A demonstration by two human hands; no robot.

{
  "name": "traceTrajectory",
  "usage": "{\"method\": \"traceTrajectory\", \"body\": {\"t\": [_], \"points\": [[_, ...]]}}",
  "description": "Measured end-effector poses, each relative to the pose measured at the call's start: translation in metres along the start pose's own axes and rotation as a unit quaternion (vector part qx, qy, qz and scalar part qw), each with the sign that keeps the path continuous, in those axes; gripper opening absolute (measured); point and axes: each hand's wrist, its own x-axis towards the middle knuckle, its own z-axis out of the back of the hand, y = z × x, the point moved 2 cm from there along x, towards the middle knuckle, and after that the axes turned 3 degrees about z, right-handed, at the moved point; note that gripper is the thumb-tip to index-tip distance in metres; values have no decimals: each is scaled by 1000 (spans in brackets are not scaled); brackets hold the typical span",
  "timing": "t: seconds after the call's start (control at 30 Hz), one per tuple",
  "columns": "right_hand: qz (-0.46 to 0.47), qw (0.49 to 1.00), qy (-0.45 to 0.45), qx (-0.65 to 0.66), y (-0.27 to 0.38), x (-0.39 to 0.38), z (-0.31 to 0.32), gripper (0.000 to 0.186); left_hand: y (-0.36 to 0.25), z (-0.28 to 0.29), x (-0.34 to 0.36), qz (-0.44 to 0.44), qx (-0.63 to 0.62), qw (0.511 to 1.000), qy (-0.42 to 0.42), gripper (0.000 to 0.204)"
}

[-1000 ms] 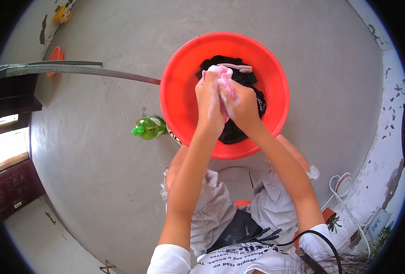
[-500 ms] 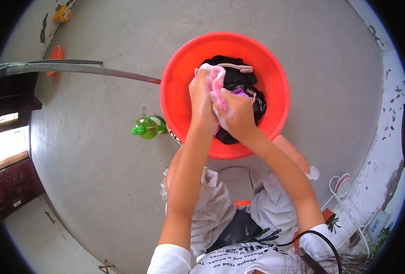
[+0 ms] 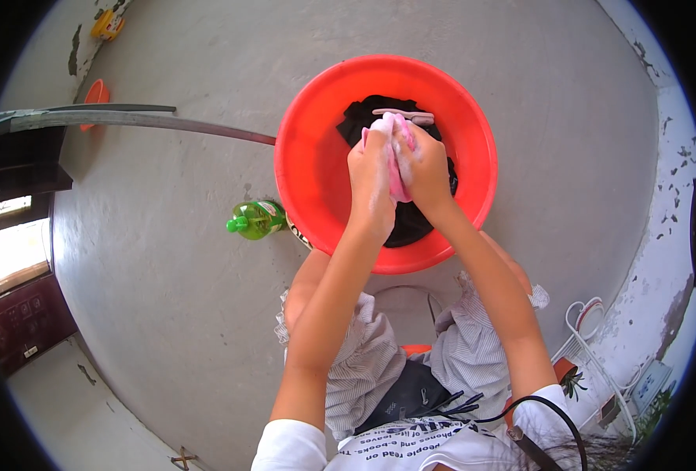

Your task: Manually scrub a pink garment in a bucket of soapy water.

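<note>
The left hand (image 3: 369,174) and the right hand (image 3: 429,170) are pressing together, both closing around a sudsy pink cloth (image 3: 398,187), which they are holding above the middle of a red basin (image 3: 309,149). Beneath them, black fabric (image 3: 408,229) is lying in the basin, with a pale pink, slender object (image 3: 421,118) resting on its far part. A green bottle (image 3: 258,220) is standing on the floor (image 3: 167,259) just left of the basin's near side.

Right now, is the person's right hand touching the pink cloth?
Touching. The head view shows the right hand pressed against the pink cloth, with no gap between them.
</note>
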Motion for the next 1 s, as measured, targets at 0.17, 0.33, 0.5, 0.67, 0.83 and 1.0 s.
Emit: {"method": "traceTrajectory", "body": {"t": [0.17,0.33,0.5,0.67,0.83,1.0], "points": [[110,992,38,-47,16,-20,-4,22,-13,11,7,-12,-18,999,25,23],[166,981,56,-79,17,-29,-10,19,-20,11,5,-44,-23,999,-3,22],[86,995,31,-34,11,-12,-2,23,-14,0,-2,-6,-12,1000,7,21],[26,998,-38,42,-5,5,2,26,1,-1,1,-2,36,999,29,24],[70,997,-15,-5,13,-9,1,24,-11,3,0,-5,6,1000,27,23],[155,984,49,-71,18,-31,-9,20,-21,15,5,-18,2,999,33,22]]}}
